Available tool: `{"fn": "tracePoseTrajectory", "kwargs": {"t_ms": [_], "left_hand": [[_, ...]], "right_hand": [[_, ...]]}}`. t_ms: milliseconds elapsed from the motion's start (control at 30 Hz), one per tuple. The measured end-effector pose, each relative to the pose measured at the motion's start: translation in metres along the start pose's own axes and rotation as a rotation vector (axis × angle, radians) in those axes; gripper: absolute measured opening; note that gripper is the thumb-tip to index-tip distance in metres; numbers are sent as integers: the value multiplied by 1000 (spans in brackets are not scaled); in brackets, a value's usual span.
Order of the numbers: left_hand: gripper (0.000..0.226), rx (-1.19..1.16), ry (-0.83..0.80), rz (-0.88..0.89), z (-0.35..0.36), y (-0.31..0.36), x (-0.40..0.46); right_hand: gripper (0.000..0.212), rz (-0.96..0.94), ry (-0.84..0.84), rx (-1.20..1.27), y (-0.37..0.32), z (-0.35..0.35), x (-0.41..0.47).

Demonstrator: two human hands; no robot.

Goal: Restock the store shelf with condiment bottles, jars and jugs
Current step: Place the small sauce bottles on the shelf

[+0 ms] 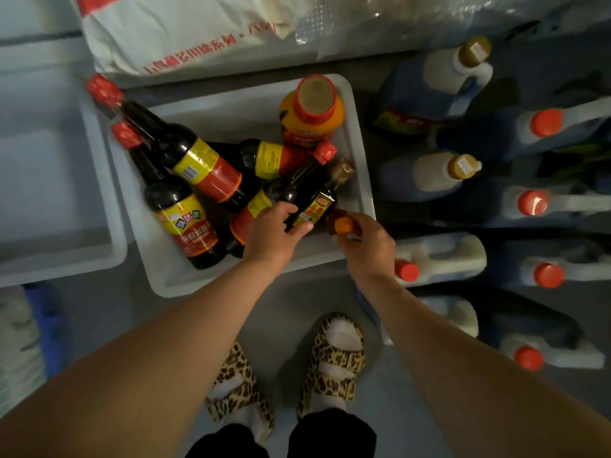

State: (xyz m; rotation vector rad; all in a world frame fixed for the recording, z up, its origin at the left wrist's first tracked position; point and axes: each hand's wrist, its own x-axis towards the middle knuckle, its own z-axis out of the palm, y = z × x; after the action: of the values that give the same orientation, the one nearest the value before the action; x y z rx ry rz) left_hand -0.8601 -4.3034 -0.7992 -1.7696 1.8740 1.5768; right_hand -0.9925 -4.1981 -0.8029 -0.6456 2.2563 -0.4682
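Down on the grey floor (284, 312) sits a white plastic tray (358, 133) holding several condiment bottles, seen from above by a person standing over it. Three large dark sauce bottles (195, 163) with red caps and yellow-and-red labels lie on their sides, overlapping one another. An orange squeeze bottle (312, 110) with a red lid stands upright at the tray's far corner.

At the tray's near right corner, the left hand (274, 233) curls its fingers and thumb round the lower part of a small dark bottle (319, 201) with a gold-wrapped neck. Just beside it, the right hand (367, 242) closes round a small bottle with an orange cap (342, 224); most of that bottle is hidden.

To the right of the tray, rows of jugs (439, 256) with red or gold caps stand on the floor. A large white sack (185, 34) with red printing lies beyond the tray. Another white tray (109, 246) sits to the left. Leopard-print sandals (337, 355) show below.
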Motion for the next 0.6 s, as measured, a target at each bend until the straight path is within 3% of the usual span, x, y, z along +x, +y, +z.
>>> {"fn": "tracePoseTrajectory", "kwargs": {"t_ms": [200, 333, 533, 600], "left_hand": [[41, -49, 10, -12, -7, -1, 3], [39, -69, -13, 0, -9, 3, 6], [38, -185, -127, 11, -1, 26, 23], [39, -170, -135, 26, 4, 38, 30]], "right_hand": [[31, 5, 60, 103, -1, 0, -4], [45, 73, 61, 396, -17, -12, -7], [16, -44, 115, 559, -18, -41, 10], [15, -34, 121, 595, -16, -45, 18]]}}
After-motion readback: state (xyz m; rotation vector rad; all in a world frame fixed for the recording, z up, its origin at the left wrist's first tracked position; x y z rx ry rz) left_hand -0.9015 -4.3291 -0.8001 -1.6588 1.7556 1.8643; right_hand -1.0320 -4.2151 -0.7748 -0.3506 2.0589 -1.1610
